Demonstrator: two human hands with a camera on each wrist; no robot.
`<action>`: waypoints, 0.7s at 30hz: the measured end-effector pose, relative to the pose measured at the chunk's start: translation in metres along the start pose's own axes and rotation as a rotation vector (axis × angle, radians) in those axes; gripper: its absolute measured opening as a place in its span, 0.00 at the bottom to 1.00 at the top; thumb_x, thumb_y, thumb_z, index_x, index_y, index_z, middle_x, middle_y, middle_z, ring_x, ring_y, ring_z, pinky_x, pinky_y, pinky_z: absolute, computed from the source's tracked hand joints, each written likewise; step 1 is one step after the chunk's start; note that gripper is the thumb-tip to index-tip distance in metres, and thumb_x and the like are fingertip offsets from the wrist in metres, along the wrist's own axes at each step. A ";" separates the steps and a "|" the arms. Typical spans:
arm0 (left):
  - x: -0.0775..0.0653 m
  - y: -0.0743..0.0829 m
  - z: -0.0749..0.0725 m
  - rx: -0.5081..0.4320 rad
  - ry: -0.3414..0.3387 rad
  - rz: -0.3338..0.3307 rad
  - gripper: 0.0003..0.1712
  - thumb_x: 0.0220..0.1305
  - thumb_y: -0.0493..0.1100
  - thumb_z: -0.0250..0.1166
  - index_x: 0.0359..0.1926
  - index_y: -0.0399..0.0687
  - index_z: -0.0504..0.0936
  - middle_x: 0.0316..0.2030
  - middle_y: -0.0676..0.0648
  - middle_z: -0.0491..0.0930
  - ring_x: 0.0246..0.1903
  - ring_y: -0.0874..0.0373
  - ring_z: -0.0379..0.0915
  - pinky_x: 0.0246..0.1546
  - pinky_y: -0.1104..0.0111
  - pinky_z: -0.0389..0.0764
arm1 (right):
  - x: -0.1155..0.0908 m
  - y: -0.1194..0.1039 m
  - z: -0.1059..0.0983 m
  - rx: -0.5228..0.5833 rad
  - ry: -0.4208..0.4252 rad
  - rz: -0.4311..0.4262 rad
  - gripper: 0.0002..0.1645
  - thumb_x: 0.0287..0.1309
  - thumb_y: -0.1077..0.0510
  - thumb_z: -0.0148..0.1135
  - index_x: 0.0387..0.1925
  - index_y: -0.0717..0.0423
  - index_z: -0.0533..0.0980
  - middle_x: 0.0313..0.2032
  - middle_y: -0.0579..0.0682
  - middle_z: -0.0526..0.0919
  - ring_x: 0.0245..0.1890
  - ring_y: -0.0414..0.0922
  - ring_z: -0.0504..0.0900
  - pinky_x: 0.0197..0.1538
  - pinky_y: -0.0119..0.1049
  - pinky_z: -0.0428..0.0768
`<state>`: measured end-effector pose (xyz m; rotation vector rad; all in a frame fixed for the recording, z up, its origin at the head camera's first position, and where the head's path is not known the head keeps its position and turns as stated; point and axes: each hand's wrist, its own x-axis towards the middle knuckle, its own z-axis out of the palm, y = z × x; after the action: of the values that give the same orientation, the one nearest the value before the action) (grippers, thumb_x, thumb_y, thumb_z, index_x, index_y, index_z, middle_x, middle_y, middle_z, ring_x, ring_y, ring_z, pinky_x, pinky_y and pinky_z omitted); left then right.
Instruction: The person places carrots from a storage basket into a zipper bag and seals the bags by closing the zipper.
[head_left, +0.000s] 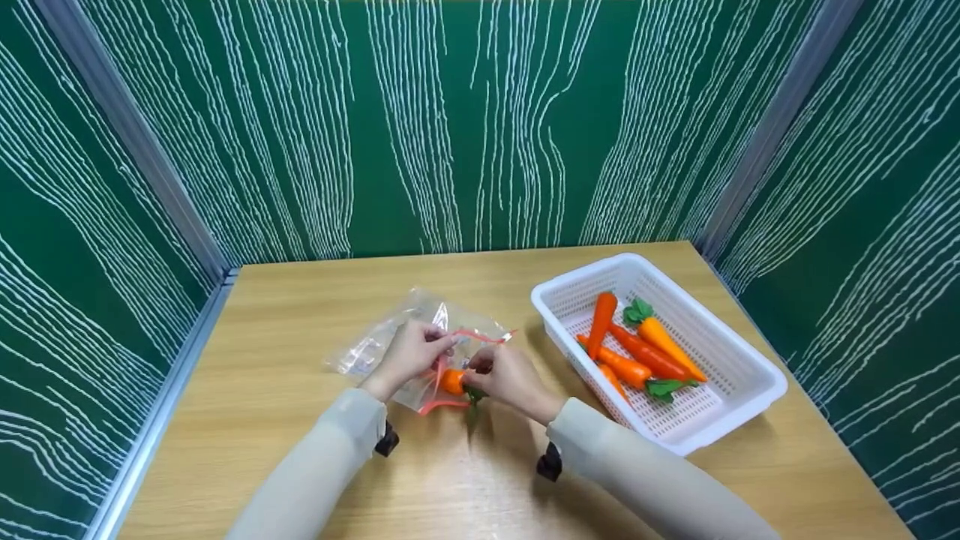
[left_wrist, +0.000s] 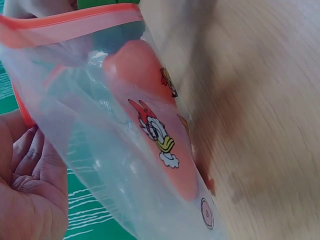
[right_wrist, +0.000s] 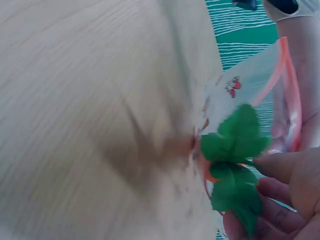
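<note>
A clear zip bag with a red zip strip and printed cartoon figures lies at the middle of the table, its mouth facing me. My left hand pinches the bag's edge by the strip, holding the mouth apart. Most of an orange carrot is inside the bag, tip pointing inward, as the left wrist view shows. Its green leaves stick out at the opening. My right hand pinches the carrot at its leafy end, thumb and fingers at the stem in the right wrist view.
A white perforated basket stands to the right of my hands, with several carrots in it, some with green leaves. The wooden table is bounded by green walls with white lines at the back and sides.
</note>
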<state>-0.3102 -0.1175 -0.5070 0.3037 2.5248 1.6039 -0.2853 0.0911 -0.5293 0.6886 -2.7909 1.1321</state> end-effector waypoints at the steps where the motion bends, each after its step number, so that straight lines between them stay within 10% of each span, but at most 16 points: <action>1: 0.000 0.000 0.000 0.000 0.000 0.002 0.11 0.79 0.43 0.68 0.41 0.42 0.93 0.30 0.45 0.87 0.24 0.56 0.76 0.27 0.73 0.81 | 0.000 0.000 -0.002 0.009 0.001 -0.005 0.05 0.61 0.58 0.79 0.34 0.57 0.90 0.32 0.50 0.93 0.31 0.40 0.84 0.40 0.39 0.86; 21: 0.000 0.000 0.001 0.016 0.020 0.048 0.11 0.77 0.40 0.69 0.38 0.38 0.92 0.29 0.44 0.89 0.21 0.63 0.76 0.23 0.76 0.79 | -0.005 -0.006 -0.063 -0.032 0.009 0.068 0.14 0.61 0.56 0.79 0.45 0.60 0.89 0.36 0.52 0.92 0.35 0.45 0.89 0.42 0.43 0.89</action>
<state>-0.3101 -0.1165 -0.5075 0.3543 2.5648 1.6121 -0.2859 0.1313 -0.4800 0.5891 -2.8387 1.0952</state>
